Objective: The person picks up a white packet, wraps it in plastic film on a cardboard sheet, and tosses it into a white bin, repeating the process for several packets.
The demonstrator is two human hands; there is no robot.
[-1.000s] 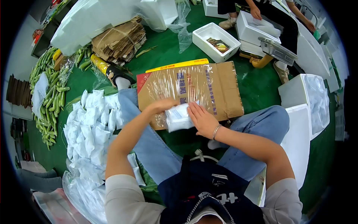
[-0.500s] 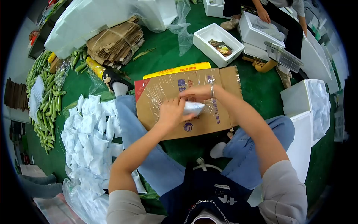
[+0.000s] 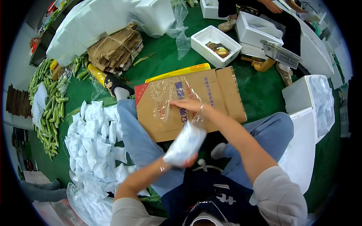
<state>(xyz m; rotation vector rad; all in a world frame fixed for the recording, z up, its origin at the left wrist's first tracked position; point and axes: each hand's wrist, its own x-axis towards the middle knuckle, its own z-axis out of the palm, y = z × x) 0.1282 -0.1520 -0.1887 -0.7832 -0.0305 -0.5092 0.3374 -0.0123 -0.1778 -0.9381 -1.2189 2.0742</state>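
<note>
A white ice pack (image 3: pixel 185 143), blurred by motion and trailing clear film, is tilted above my lap. My left hand (image 3: pixel 190 161) grips its lower end; the pack hides most of the fingers. My right hand (image 3: pixel 187 105) stretches flat over the printed cardboard box (image 3: pixel 222 94), fingers extended and nothing seen in them. Crinkled clear plastic film (image 3: pixel 161 98) lies on the box by its fingertips. To the left of my leg is a pile of similar white packs (image 3: pixel 92 139).
Green vegetables (image 3: pixel 51 113) are heaped at far left. Flattened cardboard (image 3: pixel 113 49) is stacked ahead. An open foam box (image 3: pixel 196 41) stands beyond the cardboard box. Another person (image 3: pixel 290 22) sits at the upper right near a scale (image 3: pixel 281 52). Foam boxes (image 3: pixel 298 94) line my right.
My left hand has drawn the white pack off the cardboard toward my body. The right hand has come off the pack and flattened out over the box.
</note>
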